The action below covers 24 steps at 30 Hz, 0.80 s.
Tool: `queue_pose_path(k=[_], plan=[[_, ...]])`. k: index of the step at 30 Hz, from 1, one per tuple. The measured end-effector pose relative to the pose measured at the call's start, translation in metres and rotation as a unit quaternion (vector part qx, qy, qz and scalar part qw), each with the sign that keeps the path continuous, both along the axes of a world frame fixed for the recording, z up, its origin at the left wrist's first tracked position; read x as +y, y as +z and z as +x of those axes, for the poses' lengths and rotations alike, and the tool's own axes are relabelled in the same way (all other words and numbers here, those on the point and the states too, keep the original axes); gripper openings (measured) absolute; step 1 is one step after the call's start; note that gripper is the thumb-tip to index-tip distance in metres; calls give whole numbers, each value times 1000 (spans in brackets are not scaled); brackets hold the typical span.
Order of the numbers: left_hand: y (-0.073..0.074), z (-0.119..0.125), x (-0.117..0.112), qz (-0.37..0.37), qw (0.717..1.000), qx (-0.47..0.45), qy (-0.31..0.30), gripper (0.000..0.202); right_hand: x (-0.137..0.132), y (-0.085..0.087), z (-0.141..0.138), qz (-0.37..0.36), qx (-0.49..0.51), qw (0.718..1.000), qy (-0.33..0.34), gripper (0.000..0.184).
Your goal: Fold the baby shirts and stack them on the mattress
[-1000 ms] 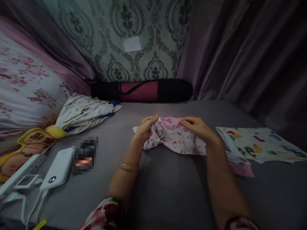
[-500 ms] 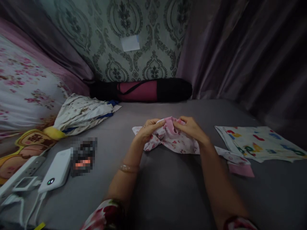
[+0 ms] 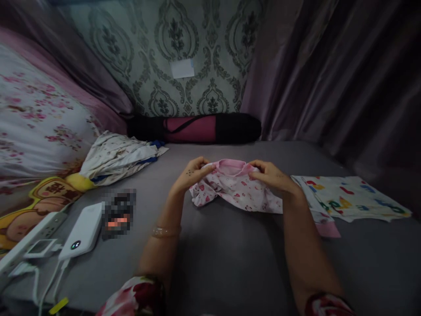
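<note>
A small white baby garment with pink prints and a pink neckband (image 3: 235,184) lies on the grey bed surface (image 3: 230,263) in the middle of the view. My left hand (image 3: 190,173) pinches its left shoulder edge. My right hand (image 3: 271,175) pinches the right side of the neckband. Both hands are closed on the cloth and hold it spread between them. A pink cuff of the garment (image 3: 329,229) sticks out at the right, past my right forearm.
A folded white cloth with coloured letters (image 3: 348,197) lies at the right. A crumpled pale garment (image 3: 118,153) sits at the left by a floral pillow (image 3: 36,118). A white power bank (image 3: 82,230) and power strip (image 3: 29,241) lie front left. A rolled black-and-pink bag (image 3: 197,128) lines the wall.
My hands came together at the neckband half a second ago, then moved apart again, and the garment's top edge is now stretched out between them.
</note>
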State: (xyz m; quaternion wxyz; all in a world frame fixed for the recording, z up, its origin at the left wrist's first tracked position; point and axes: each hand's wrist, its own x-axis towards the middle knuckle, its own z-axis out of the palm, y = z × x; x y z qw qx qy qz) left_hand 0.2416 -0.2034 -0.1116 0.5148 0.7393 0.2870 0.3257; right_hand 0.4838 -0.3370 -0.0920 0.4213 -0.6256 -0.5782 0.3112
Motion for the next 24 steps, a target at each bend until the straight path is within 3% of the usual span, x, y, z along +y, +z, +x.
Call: queue_pose_path(k=[4, 7, 10, 15, 18, 21, 24], plan=[[10, -21, 6, -7, 1000, -19, 6, 33, 0, 2, -1, -12, -53, 998, -22, 31], [25, -34, 10, 26, 999, -41, 6, 30, 7, 19, -7, 43, -79, 996, -25, 33], [48, -45, 12, 76, 994, -68, 32, 28, 11, 57, -17, 143, -101, 983, -47, 32], [94, -50, 2, 96, 976, -166, 106, 31, 0, 147, -52, 279, -164, 945, -52, 25], [115, -39, -3, 91, 951, -249, 160, 34, -18, 194, -82, 303, -180, 933, -69, 27], [128, -23, -5, 121, 920, -297, 225, 35, -37, 228, -107, 312, -220, 923, -57, 30], [135, -12, -10, 206, 894, -284, 280, 36, -52, 246, -114, 295, -266, 915, -75, 36]])
